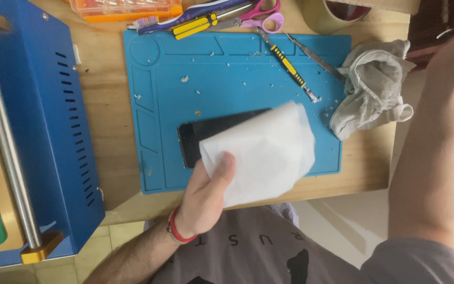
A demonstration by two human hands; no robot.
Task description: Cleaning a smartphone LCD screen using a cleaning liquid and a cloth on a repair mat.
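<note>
Orange plastic case at the table's far edge holds small tools, too blurred to tell apart. The person's left hand, a red band at the wrist, pinches a white tissue between thumb and fingers, pressed flat over a dark phone lying on the blue work mat. The right forearm is raised; its hand lies out of view. A crumpled grey cloth rests at the mat's right edge.

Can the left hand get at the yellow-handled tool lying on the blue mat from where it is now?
Probably yes. The left hand holds a white tissue over the dark phone. The yellow-handled tool lies apart on the blue mat, with only scattered crumbs between them, though the hand would have to shift or drop the tissue.
</note>
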